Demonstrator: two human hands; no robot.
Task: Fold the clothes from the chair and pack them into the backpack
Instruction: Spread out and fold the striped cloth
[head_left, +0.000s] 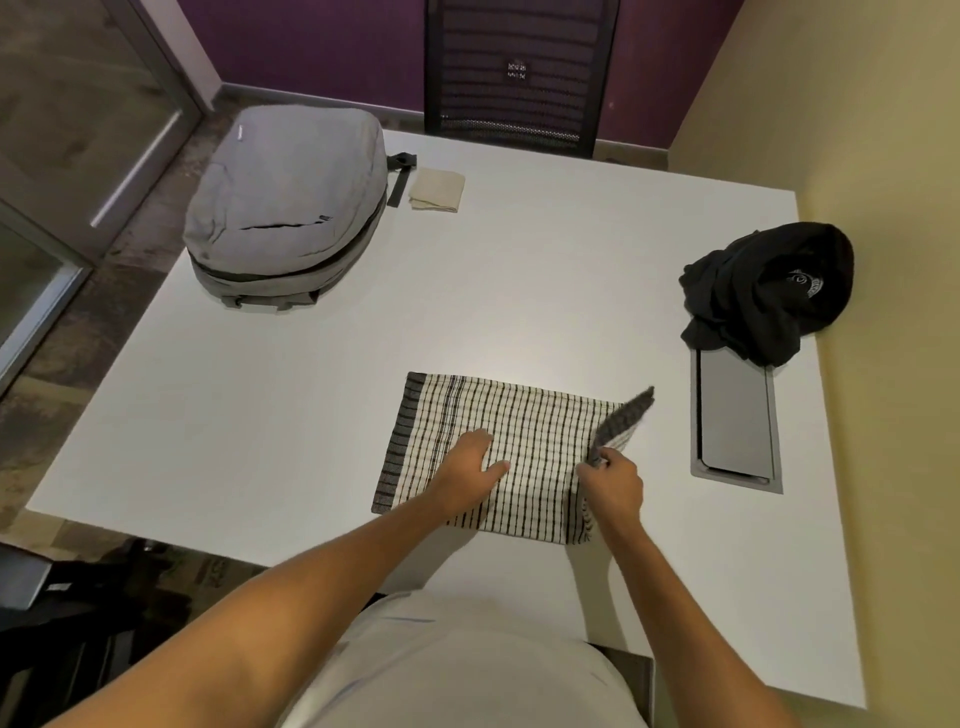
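- Checked cloth (498, 452): lay flat on the white table (311, 405), near the table's front edge and directly before the person; white with dark lines, a dark striped band along its left end.
- Left hand (470, 462): rested palm down on the middle of the checked cloth, fingers straight and spread, pressing the fabric against the table.
- Right hand (613, 480): at the right end of the checked cloth, fingers curled and pinching its dark striped edge, which was lifted off the table and tilted up to the right.
- Grey panel (732, 415): set flush into the table, just right of the checked cloth.
- Black garment (763, 291): lay crumpled beyond and to the right of the checked cloth, its near edge overlapping the far end of the grey panel; a pale printed emblem showed on it.
- Backpack (285, 202): grey, lay flat well beyond and to the left of the checked cloth, at the table's far left corner, its zip appearing closed.
- Beige cloth (436, 189): small and folded, just right of the backpack, far beyond the checked cloth.
- Chair (519, 73): dark mesh back, stood behind the table's far edge, farthest from the checked cloth.
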